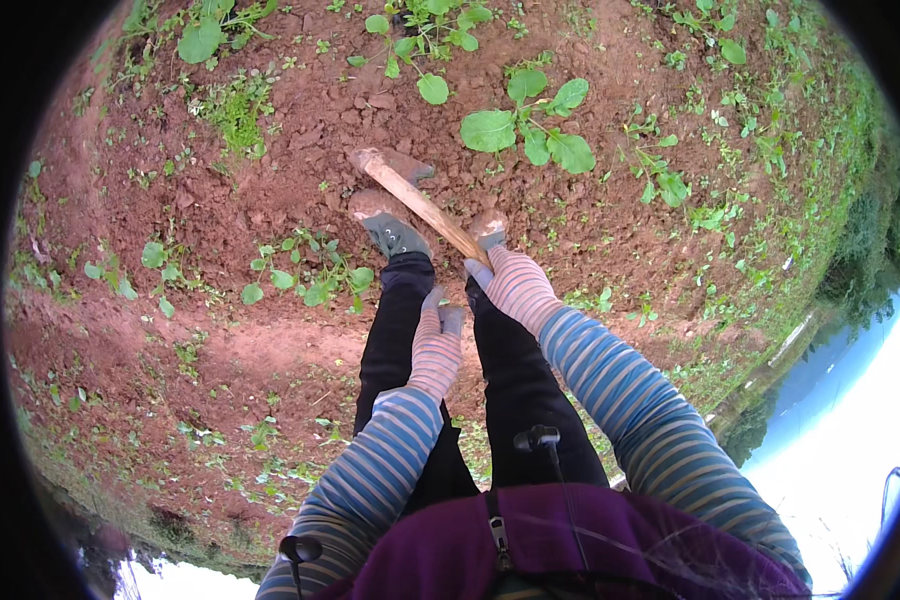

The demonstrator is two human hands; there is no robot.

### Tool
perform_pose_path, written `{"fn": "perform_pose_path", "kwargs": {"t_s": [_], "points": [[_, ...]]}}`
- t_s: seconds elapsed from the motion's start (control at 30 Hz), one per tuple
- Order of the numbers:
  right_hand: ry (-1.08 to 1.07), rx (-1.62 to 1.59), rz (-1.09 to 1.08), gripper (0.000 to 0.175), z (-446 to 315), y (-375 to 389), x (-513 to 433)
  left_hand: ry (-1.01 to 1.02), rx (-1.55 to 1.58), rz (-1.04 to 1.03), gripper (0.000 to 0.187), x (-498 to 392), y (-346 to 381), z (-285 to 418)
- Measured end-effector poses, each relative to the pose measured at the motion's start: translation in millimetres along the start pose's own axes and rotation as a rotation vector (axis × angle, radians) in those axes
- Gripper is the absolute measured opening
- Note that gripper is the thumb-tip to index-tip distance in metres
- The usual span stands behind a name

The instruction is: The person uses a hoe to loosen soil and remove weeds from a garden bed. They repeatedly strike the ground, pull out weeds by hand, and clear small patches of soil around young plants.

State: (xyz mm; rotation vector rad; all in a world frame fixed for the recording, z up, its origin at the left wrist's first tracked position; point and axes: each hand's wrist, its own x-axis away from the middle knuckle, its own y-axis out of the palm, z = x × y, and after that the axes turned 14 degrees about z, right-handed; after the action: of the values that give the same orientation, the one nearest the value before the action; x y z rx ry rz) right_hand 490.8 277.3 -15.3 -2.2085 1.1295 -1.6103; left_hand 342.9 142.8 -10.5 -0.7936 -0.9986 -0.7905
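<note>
My right hand (516, 286), in a striped glove with grey fingertips, is closed around the wooden handle (427, 206) of a hoe. The handle slants up and left from my grip to the hoe's soil-caked metal head (397, 163), which lies at the ground just beyond my left shoe (391, 229). My left hand (436, 341), gloved the same way, hangs between my legs, apart from the handle. Its thumb and fingers are spread, and nothing shows between them. Muddy soil covers the toe of my right shoe (489, 225), partly hidden behind the handle and my right hand.
A large leafy green plant (532, 124) grows right of the hoe head. Another leafy plant (420, 37) stands farther ahead, and a low leafy plant (315, 274) grows left of my left shoe. Small weeds (236, 112) dot the reddish, clumpy soil (285, 180).
</note>
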Motion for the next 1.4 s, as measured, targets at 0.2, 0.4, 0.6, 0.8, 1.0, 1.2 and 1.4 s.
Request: {"fn": "perform_pose_path", "kwargs": {"t_s": [0.2,0.4,0.6,0.8,1.0,1.2,1.4], "points": [[-0.208,0.111,0.194,0.047,18.4,-35.9,-14.2,0.159,-0.238,-0.052,0.057,-0.7,3.8,-8.8],[0.278,0.436,0.025,0.043,121.8,-60.5,19.0,0.158,-0.253,-0.073,0.054,-3.0,5.0,-7.5],[0.316,0.394,0.024,0.043,159.0,-78.6,72.5,0.168,-0.33,-0.108,0.038,-8.5,19.5,-22.3],[-0.031,0.112,0.11,0.05,51.7,-26.3,-26.7,-0.067,-0.04,-0.067,0.029,-14.3,19.6,-16.3],[-0.03,-0.538,0.294,0.045,-27.6,-41.9,-32.9,0.282,-0.401,-0.153,0.037,-3.9,8.8,13.1],[0.232,-1.277,0.408,0.036,-6.3,-141.6,-29.2,0.352,-0.357,-0.277,0.045,42.5,55.3,129.4],[0.537,-1.73,0.637,0.049,5.1,-179.2,-151.2,0.382,0.25,-0.302,0.048,72.3,112.7,204.9]]}}
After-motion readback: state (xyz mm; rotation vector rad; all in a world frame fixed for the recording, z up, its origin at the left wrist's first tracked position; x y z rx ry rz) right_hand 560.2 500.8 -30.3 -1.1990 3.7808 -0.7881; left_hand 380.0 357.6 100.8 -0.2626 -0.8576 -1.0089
